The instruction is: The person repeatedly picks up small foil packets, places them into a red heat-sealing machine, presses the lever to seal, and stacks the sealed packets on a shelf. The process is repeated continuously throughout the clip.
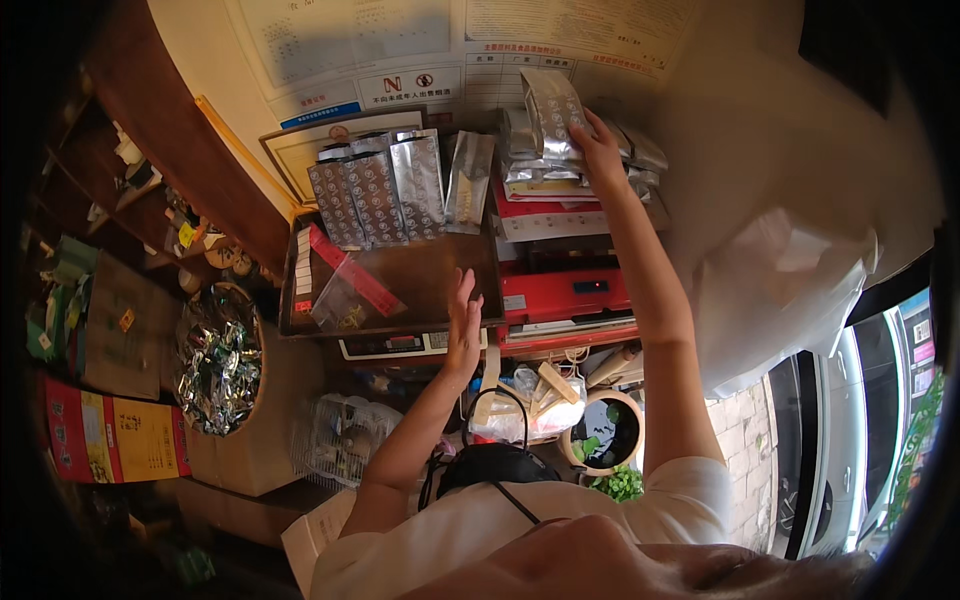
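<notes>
My right hand grips a silver foil pouch with a printed pattern. It holds the pouch by its right side, above a stack of similar foil pouches. My left hand has its fingers stretched out and nothing in it, over the right front edge of a dark wooden tray. Along the tray's back, patterned foil pouches stand side by side. To their right leans a partly see-through pouch. A clear plastic bag and a red strip lie in the tray's left part.
Below the stacked pouches sits a red machine with a small lit display. A scale shows under the tray's front edge. At left stands a round container of shiny wrapped packets. A planter and a white plastic bag are to the right.
</notes>
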Available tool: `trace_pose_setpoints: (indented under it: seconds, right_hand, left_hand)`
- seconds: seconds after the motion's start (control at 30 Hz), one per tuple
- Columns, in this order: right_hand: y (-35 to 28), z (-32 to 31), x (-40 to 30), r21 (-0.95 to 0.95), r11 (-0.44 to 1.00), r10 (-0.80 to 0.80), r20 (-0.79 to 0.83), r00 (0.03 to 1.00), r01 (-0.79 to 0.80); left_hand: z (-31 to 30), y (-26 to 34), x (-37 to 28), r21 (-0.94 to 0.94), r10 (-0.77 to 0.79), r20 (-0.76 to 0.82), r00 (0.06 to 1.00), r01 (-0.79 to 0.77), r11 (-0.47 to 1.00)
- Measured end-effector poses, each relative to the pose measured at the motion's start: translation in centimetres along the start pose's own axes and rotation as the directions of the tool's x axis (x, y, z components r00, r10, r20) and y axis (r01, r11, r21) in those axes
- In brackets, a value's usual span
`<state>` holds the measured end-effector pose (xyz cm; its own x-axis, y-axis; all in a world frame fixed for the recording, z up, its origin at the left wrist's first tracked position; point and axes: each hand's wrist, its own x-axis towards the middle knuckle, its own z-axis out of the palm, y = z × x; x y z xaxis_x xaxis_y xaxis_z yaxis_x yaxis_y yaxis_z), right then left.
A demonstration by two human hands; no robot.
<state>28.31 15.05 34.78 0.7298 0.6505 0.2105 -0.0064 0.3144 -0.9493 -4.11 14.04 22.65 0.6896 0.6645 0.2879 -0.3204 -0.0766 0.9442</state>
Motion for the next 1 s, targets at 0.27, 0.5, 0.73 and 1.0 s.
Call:
trace_pose_setpoints:
  seconds: [0.27,0.5,0.73,1.0]
  right_hand:
    - [5.2,2.6,10.5,-0.318,0.912,0.205,-0.193,0.960,-0.259]
    - [6.4,-0.4,12.5,-0.940,0.326,-0.210,-0.177,0.962,-0.102]
    - [3.9,9.1,8.3,-0.859,0.203,-0.589,0.275,0.760,0.469]
    - [12.4,12.9,10.7,-0.957,0.120,0.044,0.271,0.961,0.265]
  left_hand:
    - [-9.9,-0.3,-2.0,-0.066,-0.102,-0.154,0.983,0.092,0.994]
    - [-12.9,0.2,-1.2,-0.069,-0.079,-0.129,0.989,0.070,0.995]
    - [-15.6,-0.3,-1.3,0.033,-0.040,-0.127,0.991,0.044,0.998]
    - [-17.4,1.0,-2.5,0.078,-0.022,-0.095,0.995,0.029,0.997]
